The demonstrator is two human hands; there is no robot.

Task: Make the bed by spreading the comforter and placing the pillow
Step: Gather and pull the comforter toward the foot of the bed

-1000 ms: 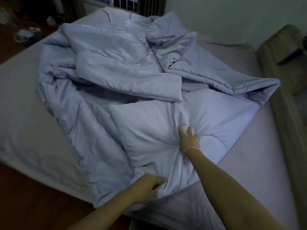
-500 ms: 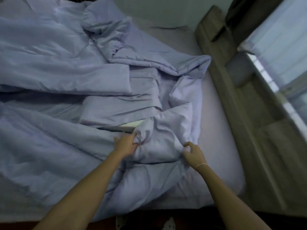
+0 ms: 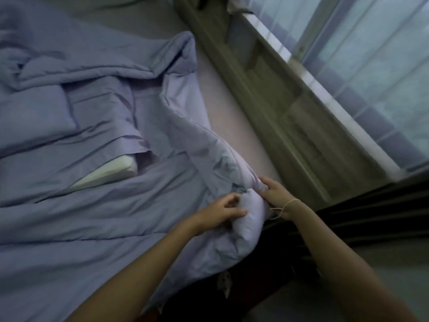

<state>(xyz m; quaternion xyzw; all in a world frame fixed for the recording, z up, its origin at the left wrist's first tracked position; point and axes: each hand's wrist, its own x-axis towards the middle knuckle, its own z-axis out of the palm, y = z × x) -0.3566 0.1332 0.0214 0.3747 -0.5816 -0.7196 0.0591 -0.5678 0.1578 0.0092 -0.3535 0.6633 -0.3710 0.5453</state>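
A crumpled lavender comforter (image 3: 97, 205) covers most of the bed, bunched in folds toward the top left. One corner of it is pulled toward the bed's near right edge. My right hand (image 3: 274, 192), with a thin band on the wrist, grips that bunched corner. My left hand (image 3: 220, 211) holds the same puffy corner from the left, fingers curled. A pillow (image 3: 109, 171) lies partly under the folds, its pale end showing out of a lavender case.
The bare sheet (image 3: 227, 117) shows along the bed's right side. A wooden headboard (image 3: 285, 108) runs diagonally beside it, with a curtained window (image 3: 371, 66) behind. A dark curtain (image 3: 348, 217) hangs at the lower right.
My view has swung right toward the window. Both hands have drawn the comforter corner toward the bed's near right edge, uncovering more of the pillow.
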